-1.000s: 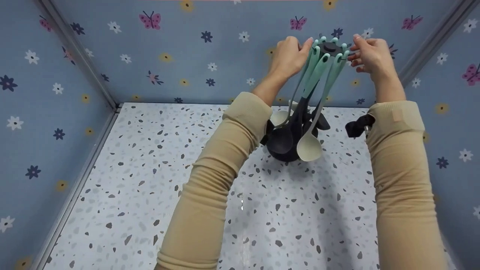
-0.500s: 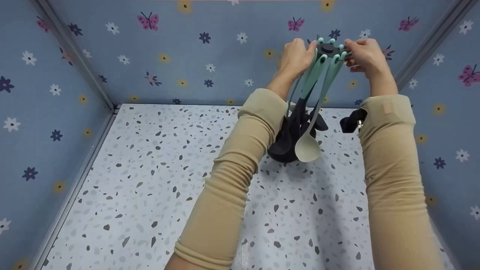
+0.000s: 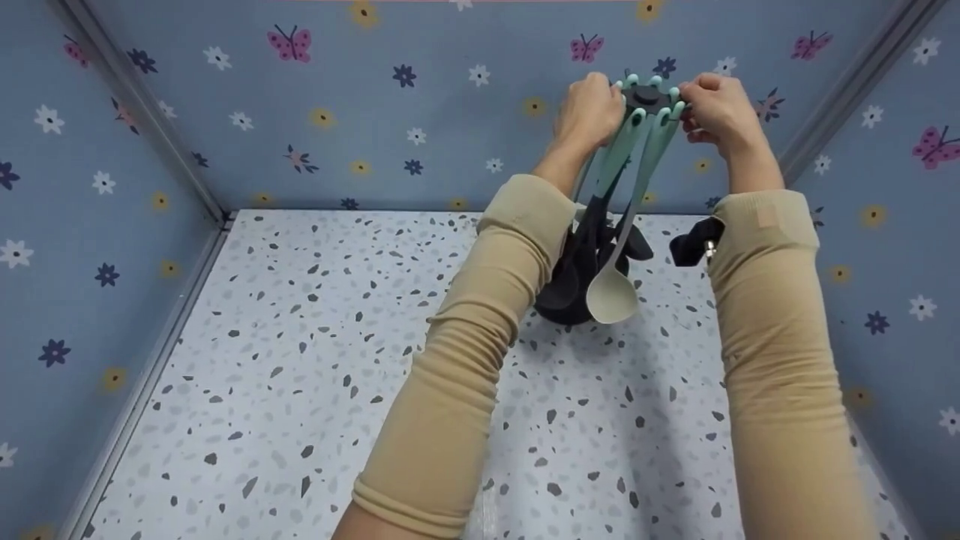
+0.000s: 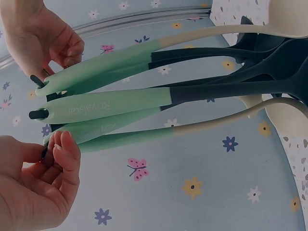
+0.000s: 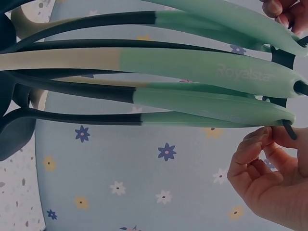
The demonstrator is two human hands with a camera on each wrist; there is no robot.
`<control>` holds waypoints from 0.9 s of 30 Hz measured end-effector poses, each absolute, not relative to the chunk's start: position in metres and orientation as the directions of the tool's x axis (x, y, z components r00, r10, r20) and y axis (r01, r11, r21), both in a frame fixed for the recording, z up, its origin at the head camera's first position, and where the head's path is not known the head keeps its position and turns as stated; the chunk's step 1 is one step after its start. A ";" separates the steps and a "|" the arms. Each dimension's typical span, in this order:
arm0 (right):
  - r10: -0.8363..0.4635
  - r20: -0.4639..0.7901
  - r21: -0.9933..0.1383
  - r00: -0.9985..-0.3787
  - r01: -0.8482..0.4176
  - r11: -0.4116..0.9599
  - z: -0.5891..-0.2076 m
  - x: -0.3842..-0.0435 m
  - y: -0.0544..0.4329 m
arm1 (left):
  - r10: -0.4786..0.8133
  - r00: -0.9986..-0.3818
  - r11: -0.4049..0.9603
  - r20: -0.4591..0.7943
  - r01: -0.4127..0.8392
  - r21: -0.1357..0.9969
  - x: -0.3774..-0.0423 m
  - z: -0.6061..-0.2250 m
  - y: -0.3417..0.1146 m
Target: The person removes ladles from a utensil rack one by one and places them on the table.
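Flowered wall (image 3: pixel 442 105); utensil rack (image 3: pixel 646 96) (mint-handled) between fingertips (image 4: pixel 68 143).

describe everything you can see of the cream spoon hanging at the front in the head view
The cream spoon has a smooth, rounded bowl, a slim stem and a mint-green handle; it looks like plastic or silicone. It hangs bowl down, slightly tilted, from the black utensil rack, its upper end at the rim. In the head view, its bowl shows in front of the dark base. The right hand is near the handle's top; contact can't be made out.
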State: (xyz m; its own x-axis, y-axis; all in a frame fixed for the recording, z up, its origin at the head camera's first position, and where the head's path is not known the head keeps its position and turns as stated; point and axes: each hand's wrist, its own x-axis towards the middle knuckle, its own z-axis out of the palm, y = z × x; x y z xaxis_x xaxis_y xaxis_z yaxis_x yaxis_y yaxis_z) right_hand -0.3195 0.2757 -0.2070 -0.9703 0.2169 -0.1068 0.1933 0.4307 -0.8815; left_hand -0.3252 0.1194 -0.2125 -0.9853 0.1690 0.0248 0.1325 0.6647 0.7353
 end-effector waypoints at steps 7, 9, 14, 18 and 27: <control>0.221 -0.068 -0.921 -0.973 0.147 0.361 -0.210 -0.321 0.267 | 0.137 -0.982 0.643 0.127 0.186 0.743 -0.322 -0.219 0.112; 0.232 -0.064 -0.929 -0.971 0.143 0.340 -0.211 -0.322 0.265 | 0.128 -0.981 0.637 0.148 0.195 0.746 -0.321 -0.220 0.110; 0.251 -0.052 -0.939 -0.966 0.133 0.316 -0.213 -0.321 0.262 | 0.107 -0.973 0.632 0.206 0.226 0.741 -0.318 -0.222 0.107; 0.257 -0.041 -0.946 -0.965 0.121 0.300 -0.213 -0.320 0.261 | 0.069 -0.971 0.637 0.231 0.221 0.738 -0.316 -0.223 0.107; 0.244 -0.039 -0.952 -0.969 0.110 0.286 -0.211 -0.319 0.257 | -0.009 -0.973 0.620 0.229 0.174 0.765 -0.314 -0.224 0.104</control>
State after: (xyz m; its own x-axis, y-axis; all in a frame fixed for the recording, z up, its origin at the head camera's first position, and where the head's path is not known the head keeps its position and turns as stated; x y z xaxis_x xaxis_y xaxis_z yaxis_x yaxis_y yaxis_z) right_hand -0.3187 0.2572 -0.2108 -0.9691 0.2437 -0.0389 0.1102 0.2861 -0.9518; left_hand -0.3140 0.1042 -0.2240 -0.9733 -0.0092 0.2293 0.1744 0.6199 0.7651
